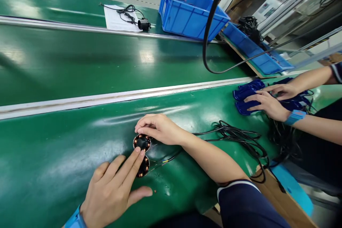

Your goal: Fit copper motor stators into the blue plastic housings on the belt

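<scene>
Two round motor stators with copper windings lie touching on the green bench: an upper stator (142, 143) and a lower stator (144, 166). My left hand (113, 185) stretches its fingers flat, with the index and middle fingertips on the stators where they meet; its thumb is spread apart. Curled at the rim of the upper stator, my right hand (160, 128) has thumb and fingers closed; part of its grip is hidden. Thin wires run right from the stators to a black cable (175, 155).
Coiled black cables (235, 137) lie to the right. A co-worker's hands (269, 105) touch dark blue housings (247, 108). Across the bench stand a blue crate (187, 17), a white paper (113, 19) with a corded black part (144, 24), and a hanging black cable (207, 39).
</scene>
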{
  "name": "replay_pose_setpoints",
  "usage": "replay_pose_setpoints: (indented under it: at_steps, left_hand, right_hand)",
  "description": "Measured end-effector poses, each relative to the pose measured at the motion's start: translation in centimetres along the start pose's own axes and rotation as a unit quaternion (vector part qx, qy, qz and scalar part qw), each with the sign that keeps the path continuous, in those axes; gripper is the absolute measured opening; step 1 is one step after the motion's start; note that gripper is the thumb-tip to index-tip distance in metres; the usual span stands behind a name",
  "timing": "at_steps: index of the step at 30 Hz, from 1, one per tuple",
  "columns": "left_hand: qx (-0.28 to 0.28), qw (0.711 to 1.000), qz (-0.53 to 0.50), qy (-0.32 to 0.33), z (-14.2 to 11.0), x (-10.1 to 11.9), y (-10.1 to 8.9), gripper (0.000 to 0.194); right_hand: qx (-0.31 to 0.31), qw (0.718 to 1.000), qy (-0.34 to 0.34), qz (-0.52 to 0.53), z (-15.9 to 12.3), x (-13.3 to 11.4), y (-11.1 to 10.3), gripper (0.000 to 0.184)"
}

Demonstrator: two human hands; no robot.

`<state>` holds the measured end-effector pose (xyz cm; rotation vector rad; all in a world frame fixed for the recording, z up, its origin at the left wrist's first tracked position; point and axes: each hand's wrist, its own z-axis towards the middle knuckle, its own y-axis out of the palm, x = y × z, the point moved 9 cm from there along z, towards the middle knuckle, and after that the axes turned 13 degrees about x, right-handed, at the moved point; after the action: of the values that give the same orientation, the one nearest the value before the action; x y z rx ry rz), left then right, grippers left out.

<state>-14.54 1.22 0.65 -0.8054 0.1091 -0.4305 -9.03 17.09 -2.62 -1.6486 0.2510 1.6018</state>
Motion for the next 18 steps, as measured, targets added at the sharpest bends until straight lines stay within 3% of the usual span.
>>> replay_pose_setpoints:
  at_steps: [6,9,12,16,18]
  left_hand:
    - [0.004,1.0,0.002,-0.004,0.1,0.0,-0.1,0.055]
    - [-0.001,1.0,-0.01,-0.027,0.0,-0.4,-0.1,0.053]
    - [-0.011,0.997,-0.05,-0.057,0.8,-1.1,0.3,0.038]
    - [-0.066,0.989,-0.117,-0.058,2.6,-1.1,2.3,0.021]
    - [-0.104,0.984,-0.129,-0.059,3.2,-1.2,3.5,0.02]
  right_hand:
    - [-0.006,0.999,-0.053,-0.009,-0.2,-1.3,0.7,0.015]
    - [0.012,0.998,-0.062,-0.019,-0.4,-1.6,-0.8,0.021]
    - [0.038,0.999,0.018,-0.003,-1.0,0.4,-3.5,0.034]
    - [-0.092,0.974,0.185,0.097,-3.5,4.2,-2.5,0.052]
    - [-0.139,0.953,0.225,0.149,-4.5,4.9,-1.5,0.052]
